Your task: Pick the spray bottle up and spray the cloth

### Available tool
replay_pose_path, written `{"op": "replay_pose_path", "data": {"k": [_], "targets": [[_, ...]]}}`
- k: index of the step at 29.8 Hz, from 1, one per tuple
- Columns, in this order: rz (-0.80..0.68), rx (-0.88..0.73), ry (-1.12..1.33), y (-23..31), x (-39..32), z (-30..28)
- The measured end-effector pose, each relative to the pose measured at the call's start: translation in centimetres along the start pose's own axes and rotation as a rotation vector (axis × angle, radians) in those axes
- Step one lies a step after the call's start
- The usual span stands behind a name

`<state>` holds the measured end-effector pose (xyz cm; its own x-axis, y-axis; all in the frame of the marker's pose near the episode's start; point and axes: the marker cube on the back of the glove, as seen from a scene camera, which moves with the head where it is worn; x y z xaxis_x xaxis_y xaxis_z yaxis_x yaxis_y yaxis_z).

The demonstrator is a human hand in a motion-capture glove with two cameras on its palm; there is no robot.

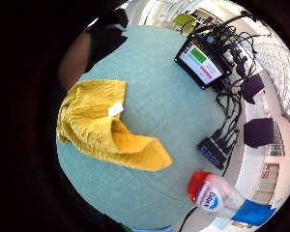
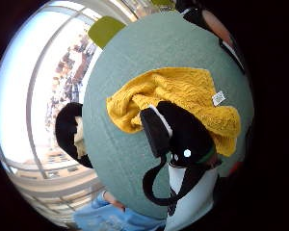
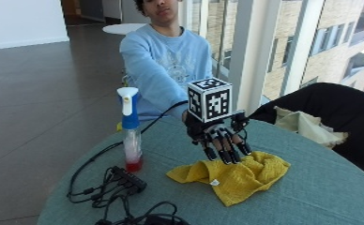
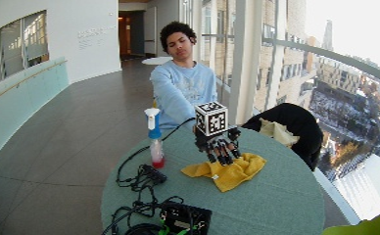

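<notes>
**Bottle not yet picked up; spraying still to come**

Going left to right in the outside view, the spray bottle point(image 3: 130, 129) stands upright near the left edge of the round table point(image 3: 307, 197), with red liquid showing at its base and a blue-and-white trigger head on top. A tangle of black cables point(image 3: 116, 187) lies in front of it. Nothing touches the bottle.

Next comes the gloved right hand point(image 3: 218, 136), raised above the table with its fingers straight and pointing down, holding nothing. It hovers over the near edge of the yellow cloth point(image 3: 235, 173), which lies crumpled on the table surface, just to the right of the bottle and apart from it.

Judging by this layout, no step of the task is done: the hand has yet to reach across to the bottle, grasp it, aim at the cloth and squeeze the trigger.
</notes>
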<state>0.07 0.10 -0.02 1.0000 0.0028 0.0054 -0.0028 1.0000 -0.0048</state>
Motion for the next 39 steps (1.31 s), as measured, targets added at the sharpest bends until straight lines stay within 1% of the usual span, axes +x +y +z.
{"op": "replay_pose_path", "data": {"k": [12, 20, 25, 30, 39], "targets": [[-0.016, -0.003, -0.015, 0.7, 0.4, -0.2], [-0.073, 0.015, -0.063, 2.2, 0.0, -0.7], [-0.159, 0.052, -0.084, 5.8, -1.7, -1.8], [-0.221, 0.050, -0.098, 10.5, -2.4, -2.9], [-0.327, 0.058, -0.121, 20.3, 0.0, -3.0]]}}
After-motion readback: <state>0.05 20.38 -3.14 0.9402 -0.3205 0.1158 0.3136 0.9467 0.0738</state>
